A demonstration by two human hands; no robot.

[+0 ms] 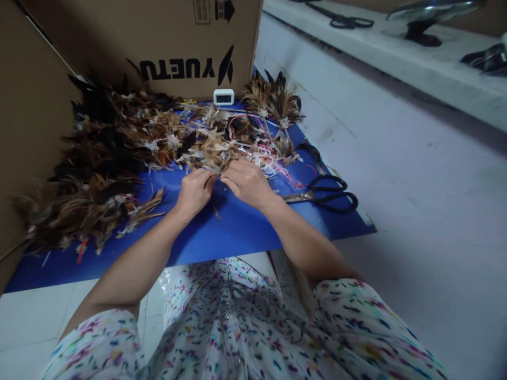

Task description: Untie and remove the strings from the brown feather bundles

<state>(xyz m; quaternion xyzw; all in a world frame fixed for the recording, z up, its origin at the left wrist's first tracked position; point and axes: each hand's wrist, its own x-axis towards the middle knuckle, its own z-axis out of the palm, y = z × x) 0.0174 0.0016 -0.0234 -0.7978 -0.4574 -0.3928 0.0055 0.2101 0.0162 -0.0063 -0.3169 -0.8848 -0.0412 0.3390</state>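
Observation:
My left hand (196, 191) and my right hand (249, 182) meet close together over the blue board (229, 232). Both are closed in a pinch, fingertips almost touching, on a small tuft of brown feathers (224, 160) that fans out just beyond them. My fingers hide most of what they grip. Past the fingertips lies a loose heap of tan feathers (202, 153). Pink and white strings (267, 158) are tangled near my right hand. Beside my right forearm rests a pair of scissors (330, 193) with large black handles.
Dark and brown feather bunches (95, 200) cover the board's left side. More bunches (273, 100) stand at the back right, near a small white digital clock (224, 97). A cardboard box (166, 31) borders the back. A wall ledge (380, 47) on the right carries another pair of scissors (350, 22).

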